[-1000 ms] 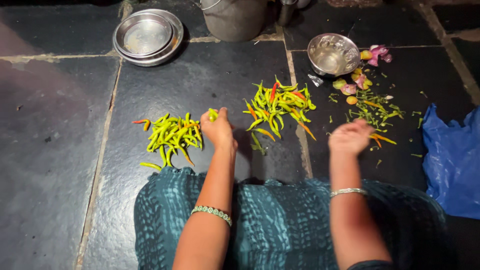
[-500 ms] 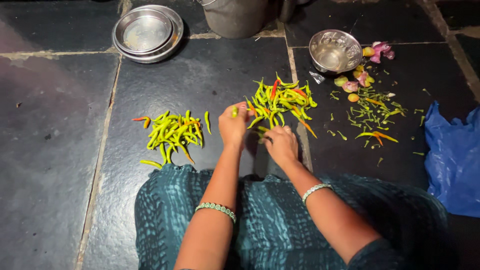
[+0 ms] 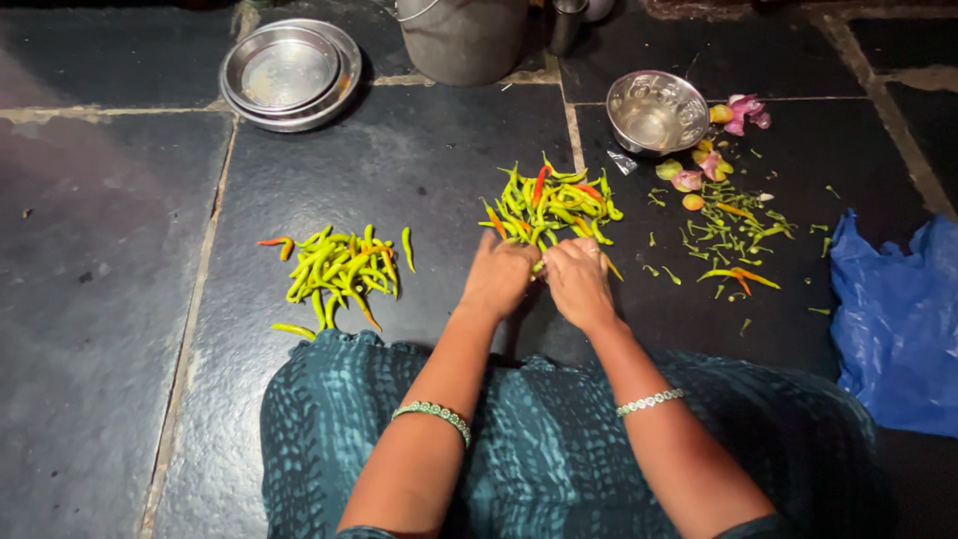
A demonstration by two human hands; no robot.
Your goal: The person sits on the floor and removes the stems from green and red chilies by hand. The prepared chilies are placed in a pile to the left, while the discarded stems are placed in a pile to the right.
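A heap of green, yellow and red chillies [image 3: 551, 205] lies on the dark stone floor in front of me. My left hand [image 3: 499, 276] and my right hand [image 3: 577, 281] meet at the near edge of this heap, fingers curled together on a chilli between them. A second, tidier pile of green chillies [image 3: 339, 269] lies to the left, beside my left forearm. To the right, loose chilli stems and scraps [image 3: 728, 230] are scattered.
Stacked steel plates [image 3: 289, 72] sit at the back left, a grey metal pot [image 3: 461, 40] behind the heap, a small steel bowl [image 3: 656, 110] at the back right with onion peels [image 3: 733, 115]. A blue plastic bag [image 3: 898, 319] lies far right. My teal-clad knees fill the foreground.
My left hand came from the left pile to the middle heap. My right hand came from the scraps on the right to join it there.
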